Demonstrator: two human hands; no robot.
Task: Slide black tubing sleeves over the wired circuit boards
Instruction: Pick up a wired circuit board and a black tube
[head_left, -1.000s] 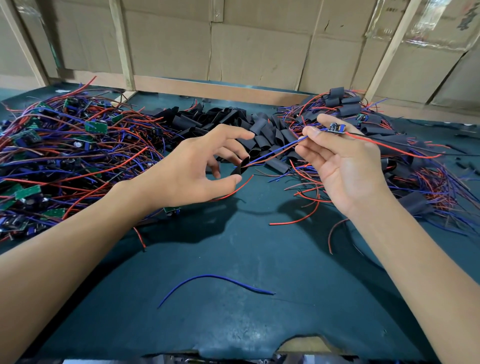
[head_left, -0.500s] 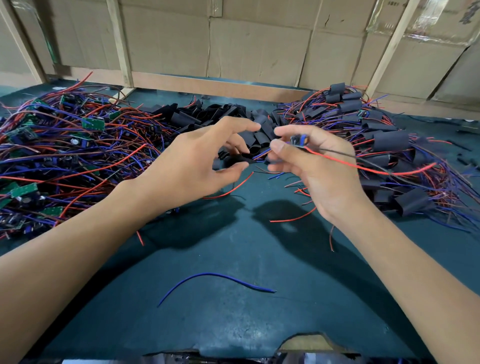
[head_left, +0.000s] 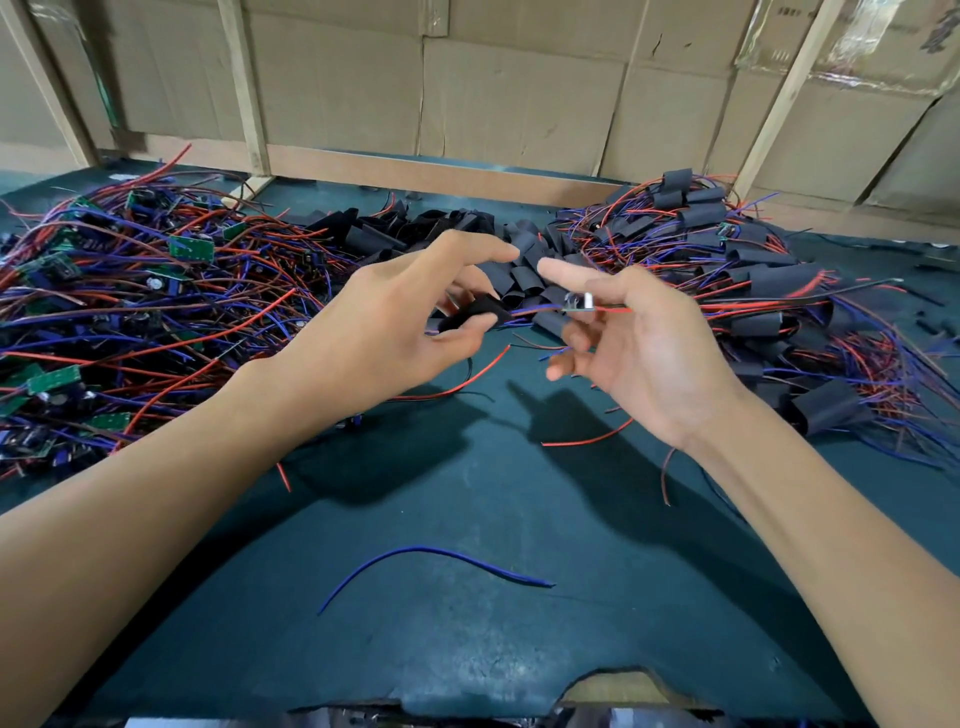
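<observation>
No text, label, brand or number can be read anywhere.

Your left hand (head_left: 395, 322) now pinching a black sleeve (head_left: 470, 314) with the wires threaded in, your right hand (head_left: 639, 343) drawn rightward, its forefinger straightened, the board (head_left: 579, 302) bared outside the sleeve

1. The left hand (head_left: 384, 322) pinches a black sleeve (head_left: 475, 313) between thumb and fingers.
2. The right hand (head_left: 639, 343) holds a small wired circuit board (head_left: 579, 302) just beside the sleeve, its blue wires running into it.
3. A loose blue wire (head_left: 431, 558) lies on the green bench (head_left: 467, 649).
</observation>
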